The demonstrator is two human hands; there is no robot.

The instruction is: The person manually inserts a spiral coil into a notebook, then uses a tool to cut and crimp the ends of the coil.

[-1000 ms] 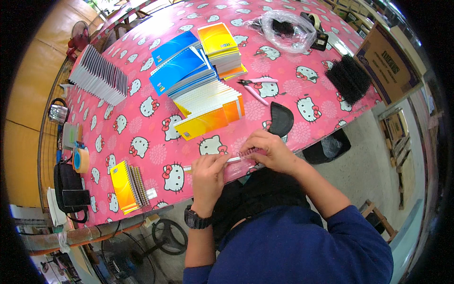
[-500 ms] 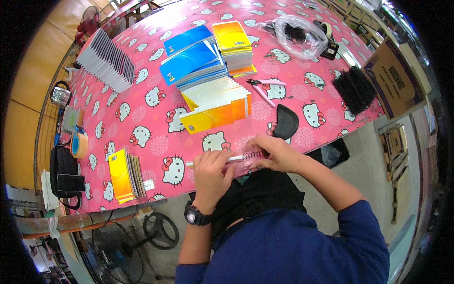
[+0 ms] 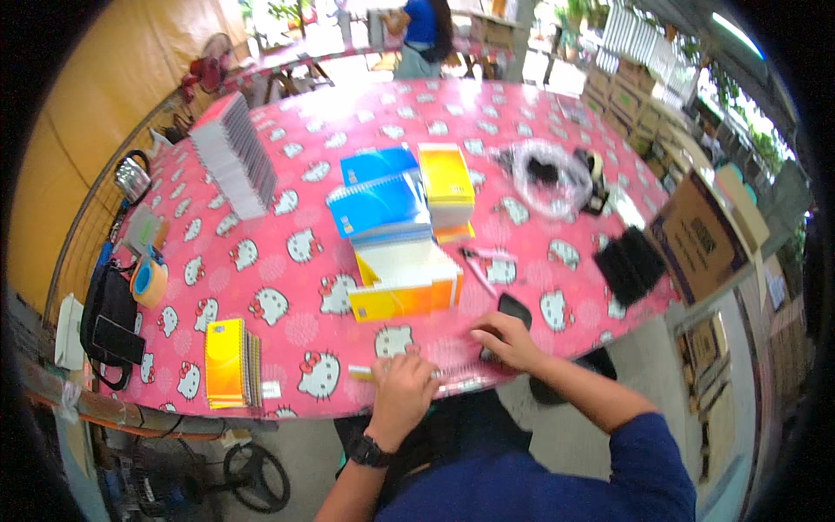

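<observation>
My left hand (image 3: 404, 390) grips a thin notebook (image 3: 360, 372) at the near table edge; most of it is hidden under the fingers. A spiral coil (image 3: 461, 371) runs along the notebook's right part, blurred. My right hand (image 3: 506, 341) is just off the coil's right end, beside a black curved pouch (image 3: 515, 310), its fingers bent but apart with nothing visible in them. Pink-handled pliers (image 3: 480, 271) lie beyond it. Ahead of my hands stand yellow-orange notebooks (image 3: 404, 300), with stacks of blue notebooks (image 3: 378, 204) and yellow notebooks (image 3: 447, 178) behind.
Spiral-bound yellow notebooks (image 3: 228, 364) stand at the near left, a tall notebook stack (image 3: 235, 157) farther back. Black coils (image 3: 628, 266) lie by a cardboard box (image 3: 703, 235) at the right. A plastic bag (image 3: 552, 178), tape roll (image 3: 150, 284) and black bag (image 3: 106, 317) lie around. A person (image 3: 422, 39) is far off.
The view has tilted up, bringing the far table and a person into sight. My right hand has come off the coil toward the black pouch; my left hand keeps hold of the notebook.
</observation>
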